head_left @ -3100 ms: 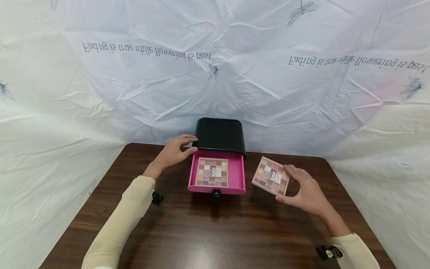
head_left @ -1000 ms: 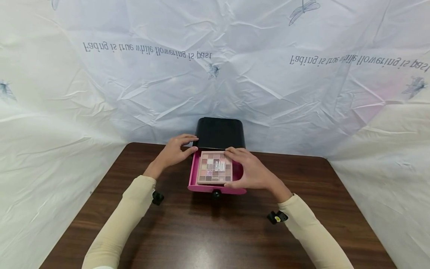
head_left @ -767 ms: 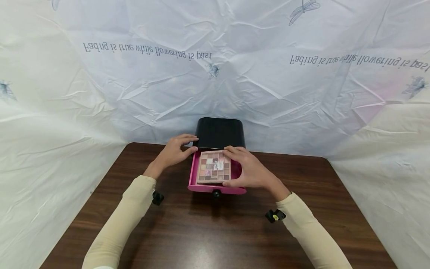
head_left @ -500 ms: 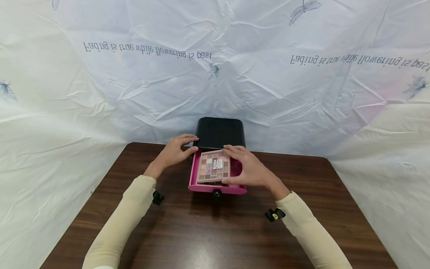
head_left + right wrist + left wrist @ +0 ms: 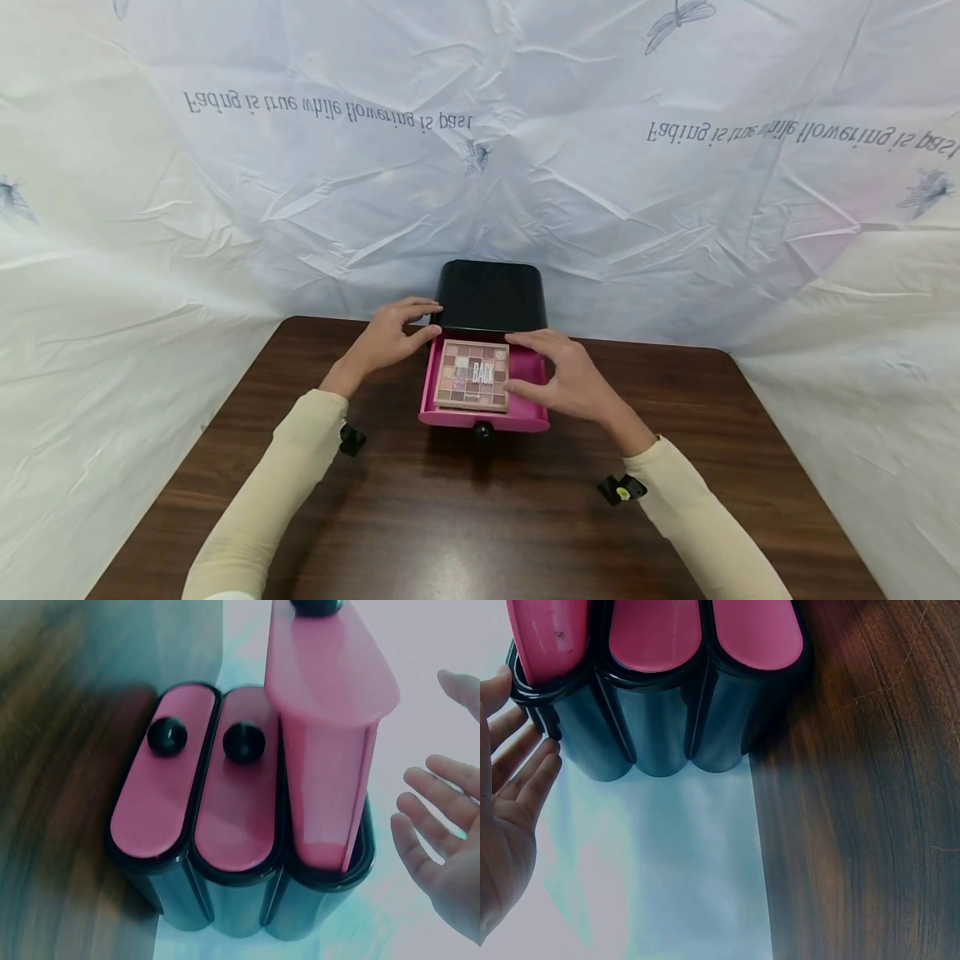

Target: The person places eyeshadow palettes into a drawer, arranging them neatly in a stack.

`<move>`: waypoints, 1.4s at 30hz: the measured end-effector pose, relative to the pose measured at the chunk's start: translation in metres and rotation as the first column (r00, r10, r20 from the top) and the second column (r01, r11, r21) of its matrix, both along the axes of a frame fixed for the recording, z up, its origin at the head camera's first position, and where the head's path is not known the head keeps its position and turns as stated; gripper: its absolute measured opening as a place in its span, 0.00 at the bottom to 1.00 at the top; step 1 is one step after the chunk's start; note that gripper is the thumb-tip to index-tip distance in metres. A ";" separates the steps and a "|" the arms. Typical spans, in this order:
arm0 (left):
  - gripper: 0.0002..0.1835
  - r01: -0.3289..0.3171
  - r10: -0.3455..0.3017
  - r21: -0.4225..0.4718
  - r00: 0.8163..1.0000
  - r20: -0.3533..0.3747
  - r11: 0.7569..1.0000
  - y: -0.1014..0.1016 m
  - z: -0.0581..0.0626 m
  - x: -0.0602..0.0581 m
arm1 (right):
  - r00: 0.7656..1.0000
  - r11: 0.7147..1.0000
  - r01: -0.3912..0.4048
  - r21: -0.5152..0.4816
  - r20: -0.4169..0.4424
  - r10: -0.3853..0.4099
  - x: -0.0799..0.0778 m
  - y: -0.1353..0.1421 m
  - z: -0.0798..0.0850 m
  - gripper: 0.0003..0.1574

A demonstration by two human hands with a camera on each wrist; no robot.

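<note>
A black drawer cabinet (image 5: 491,296) stands at the table's back, its pink top drawer (image 5: 529,387) pulled out. In the drawer's left part lies an eyeshadow palette (image 5: 472,377) with a grid of shades and the word BACK; another palette beneath is almost wholly hidden. My left hand (image 5: 384,337) rests its fingertips against the cabinet's left side, fingers extended, also visible in the left wrist view. Over the drawer's right part, my right hand (image 5: 572,377) holds nothing, its thumb tip close to the palette's right edge. Whether it touches cannot be told.
Two lower pink drawers, a middle drawer (image 5: 238,795) and a bottom drawer (image 5: 161,791), are pushed in, each with a round black knob. A brown wooden table (image 5: 450,517) lies beneath. White printed sheeting (image 5: 480,208) hangs close behind the cabinet.
My right hand has carried the palette from the right into the drawer, set it down on the other one and let go, drawing back slightly rightward. The left hand has stayed.
</note>
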State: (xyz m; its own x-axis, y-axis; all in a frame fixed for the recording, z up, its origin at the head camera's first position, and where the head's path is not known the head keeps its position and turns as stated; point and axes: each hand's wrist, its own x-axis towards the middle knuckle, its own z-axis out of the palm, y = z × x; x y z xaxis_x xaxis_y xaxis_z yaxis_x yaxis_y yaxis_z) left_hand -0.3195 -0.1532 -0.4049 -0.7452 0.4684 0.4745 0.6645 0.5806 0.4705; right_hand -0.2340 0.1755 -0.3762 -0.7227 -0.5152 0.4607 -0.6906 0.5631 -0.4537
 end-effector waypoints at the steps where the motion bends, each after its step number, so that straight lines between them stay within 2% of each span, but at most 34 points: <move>1: 0.25 0.000 0.000 -0.002 1.000 -0.001 1.000 0.000 0.000 0.000 | 1.000 1.000 0.016 -0.022 0.004 -0.016 0.003 0.000 0.000 0.41; 8: 0.24 0.001 0.000 0.007 1.000 -0.012 1.000 -0.001 -0.001 -0.001 | 0.994 0.982 0.098 -0.161 0.065 -0.089 0.031 -0.001 -0.001 0.29; 15: 0.24 -0.008 0.008 0.003 1.000 -0.017 1.000 -0.002 -0.002 0.000 | 0.980 0.951 0.128 -0.282 0.186 -0.076 0.059 -0.004 -0.009 0.17; 19: 0.24 -0.017 0.017 0.004 1.000 -0.005 1.000 -0.002 -0.002 0.001 | 0.970 0.940 0.123 -0.319 0.238 -0.046 0.073 -0.007 -0.016 0.15; 23: 0.25 -0.020 0.020 0.006 1.000 0.003 1.000 -0.002 -0.002 0.001 | 0.947 0.931 0.132 -0.340 0.321 -0.017 0.086 -0.012 -0.023 0.15; 27: 0.24 -0.018 0.018 0.007 1.000 0.005 1.000 -0.001 -0.001 0.001 | 0.912 0.931 0.171 -0.324 0.409 -0.025 0.098 -0.020 -0.034 0.16; 32: 0.24 -0.017 0.017 0.011 1.000 0.001 1.000 0.000 0.000 0.001 | 0.877 0.933 0.226 -0.281 0.476 -0.069 0.102 -0.031 -0.054 0.16; 37: 0.24 -0.015 0.015 0.006 1.000 -0.005 1.000 0.001 -0.001 0.000 | 0.864 0.932 0.247 -0.265 0.496 -0.087 0.097 -0.038 -0.071 0.20; 42: 0.24 -0.011 0.011 0.013 1.000 -0.001 1.000 0.002 -0.002 0.000 | 0.858 0.927 0.279 -0.253 0.499 -0.122 0.092 -0.043 -0.077 0.24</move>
State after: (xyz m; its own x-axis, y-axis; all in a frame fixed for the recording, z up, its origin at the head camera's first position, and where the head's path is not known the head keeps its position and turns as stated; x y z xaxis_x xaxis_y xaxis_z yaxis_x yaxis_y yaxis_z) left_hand -0.3196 -0.1516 -0.4070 -0.7501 0.4536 0.4813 0.6583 0.5820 0.4774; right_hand -0.1424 0.1326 -0.4527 -0.9625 -0.2255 0.1512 -0.2397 0.4445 -0.8631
